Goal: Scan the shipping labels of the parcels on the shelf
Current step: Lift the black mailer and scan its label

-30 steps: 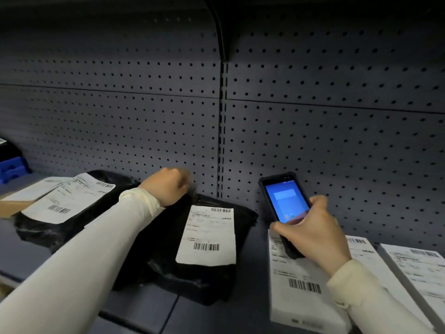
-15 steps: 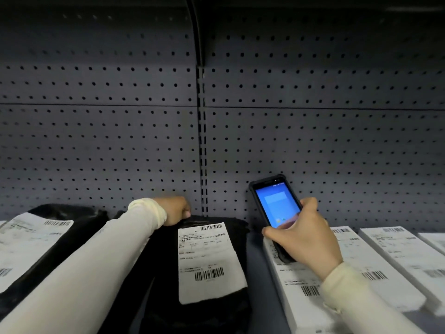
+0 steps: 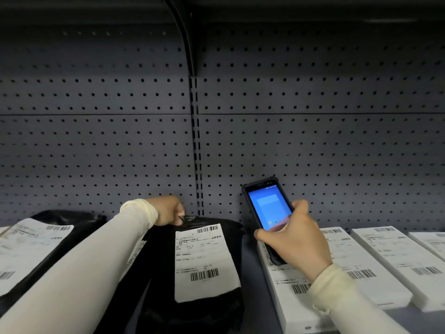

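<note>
Two hands are busy at the shelf [image 3: 250, 266]. The left hand [image 3: 166, 209] has its fingers curled, pinching the far top edge of a black parcel bag [image 3: 159, 273], whose white label [image 3: 204, 259] faces up just in front of that hand. The right hand [image 3: 295, 239] is wrapped around a handheld scanner [image 3: 266, 208], thumb on its lit blue screen, and it hovers over the nearest white box [image 3: 313, 302]. More white boxes [image 3: 404, 261] lie in a row further to the right of that hand, each with a label on top. Another black bag [image 3: 60, 227] with a label lies beyond the left forearm.

The black bag looks soft and light, likely to sag and crease if lifted by one corner, so holding the top edge taut should keep the barcode flat. Its film surface may be slippery. The boxes appear stiff and need no steadying.
</note>
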A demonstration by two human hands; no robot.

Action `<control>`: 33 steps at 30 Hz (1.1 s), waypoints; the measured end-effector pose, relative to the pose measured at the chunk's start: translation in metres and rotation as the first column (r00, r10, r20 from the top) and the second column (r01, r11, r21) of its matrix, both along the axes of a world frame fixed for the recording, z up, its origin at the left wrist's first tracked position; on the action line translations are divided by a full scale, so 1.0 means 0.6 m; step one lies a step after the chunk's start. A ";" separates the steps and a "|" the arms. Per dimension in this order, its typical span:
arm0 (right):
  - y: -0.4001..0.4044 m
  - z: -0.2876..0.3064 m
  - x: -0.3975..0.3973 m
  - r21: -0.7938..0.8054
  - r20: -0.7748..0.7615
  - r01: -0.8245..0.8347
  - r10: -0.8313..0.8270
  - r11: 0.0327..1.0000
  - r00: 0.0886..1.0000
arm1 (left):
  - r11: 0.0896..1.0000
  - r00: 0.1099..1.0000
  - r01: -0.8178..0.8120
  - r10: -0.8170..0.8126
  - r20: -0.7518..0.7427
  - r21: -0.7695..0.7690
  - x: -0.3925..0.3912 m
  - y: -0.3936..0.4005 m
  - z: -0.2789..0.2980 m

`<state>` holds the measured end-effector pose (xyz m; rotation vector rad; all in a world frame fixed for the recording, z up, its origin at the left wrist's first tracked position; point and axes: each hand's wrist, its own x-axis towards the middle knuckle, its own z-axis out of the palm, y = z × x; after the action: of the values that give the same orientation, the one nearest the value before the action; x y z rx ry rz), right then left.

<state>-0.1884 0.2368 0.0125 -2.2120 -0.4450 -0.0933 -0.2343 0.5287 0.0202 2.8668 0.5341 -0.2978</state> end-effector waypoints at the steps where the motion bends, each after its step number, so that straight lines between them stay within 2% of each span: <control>1: -0.001 0.001 0.001 0.002 -0.001 -0.001 0.001 1.000 1.000 | 1.000 1.000 0.001 0.000 0.030 -0.021 -0.002 -0.003 0.003; 7: -0.006 0.003 0.009 -0.013 0.000 -0.022 0.022 1.000 1.000 | 0.986 0.982 0.018 0.013 0.188 -0.163 -0.017 -0.019 0.030; 12: -0.015 0.005 0.013 -0.013 -0.007 -0.035 0.034 0.999 0.999 | 0.874 0.971 -0.070 0.170 0.166 -0.481 -0.034 -0.025 0.042; 16: -0.023 0.006 0.009 -0.018 0.000 -0.045 0.045 0.999 0.999 | 0.847 0.962 -0.084 0.207 0.180 -0.525 -0.049 -0.034 0.046; 21: -0.032 0.018 0.006 -0.033 0.003 -0.078 0.078 0.996 0.997 | 0.788 0.892 -0.017 0.290 0.346 -0.616 -0.055 -0.049 0.053; 33: -0.052 0.052 -0.014 -0.031 0.035 -0.142 0.144 0.989 0.989 | 0.897 0.633 -0.015 0.351 0.690 -0.442 -0.071 -0.078 0.076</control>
<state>-0.1966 0.2056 0.0440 -2.2022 -0.6279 -0.0519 -0.2770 0.4819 0.0661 2.1979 0.5027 0.7408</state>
